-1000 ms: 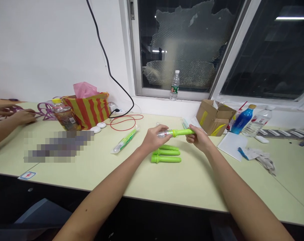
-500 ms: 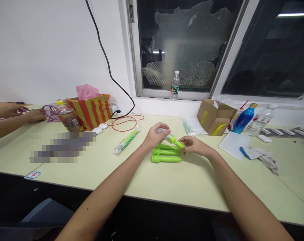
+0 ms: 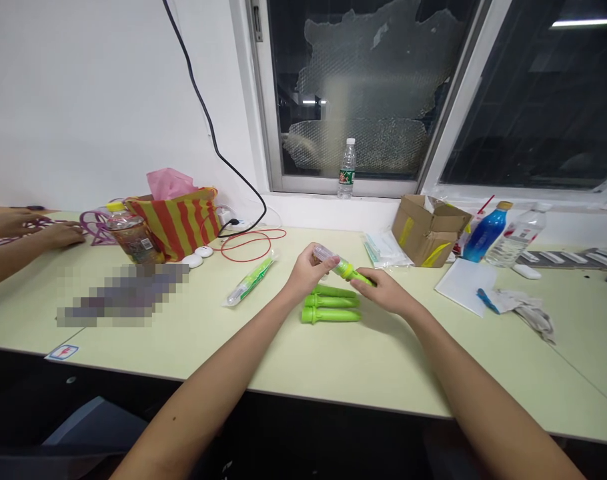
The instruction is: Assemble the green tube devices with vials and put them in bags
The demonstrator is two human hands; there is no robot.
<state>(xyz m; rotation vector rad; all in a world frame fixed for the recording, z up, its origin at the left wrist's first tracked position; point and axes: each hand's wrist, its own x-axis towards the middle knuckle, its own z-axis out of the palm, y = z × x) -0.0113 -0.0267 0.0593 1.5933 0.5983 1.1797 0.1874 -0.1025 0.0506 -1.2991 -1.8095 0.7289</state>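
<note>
In the head view my left hand (image 3: 307, 268) is closed around the clear plastic tube (image 3: 327, 253) at the upper end of a green-handled piece. My right hand (image 3: 383, 289) grips the bright green handle (image 3: 359, 277) at the lower end. The piece is held tilted, clear end up to the left, just above the table. Right below it lie several loose green handles (image 3: 332, 315), side by side. Farther left, a similar green piece (image 3: 251, 280) with a clear end rests in a clear wrapper.
A cardboard box (image 3: 428, 230), a blue bottle (image 3: 487, 232), a white pad (image 3: 466, 285) and gloves (image 3: 526, 312) are at the right. A striped bag (image 3: 183, 223), a drink bottle (image 3: 136, 237) and a red cord (image 3: 253, 245) stand left. Another person's hands (image 3: 58, 235) work at far left.
My right hand has shifted its grip on the green handle, its fingers now wrapped more fully around it. My left hand stays on the clear tube. The view has moved slightly.
</note>
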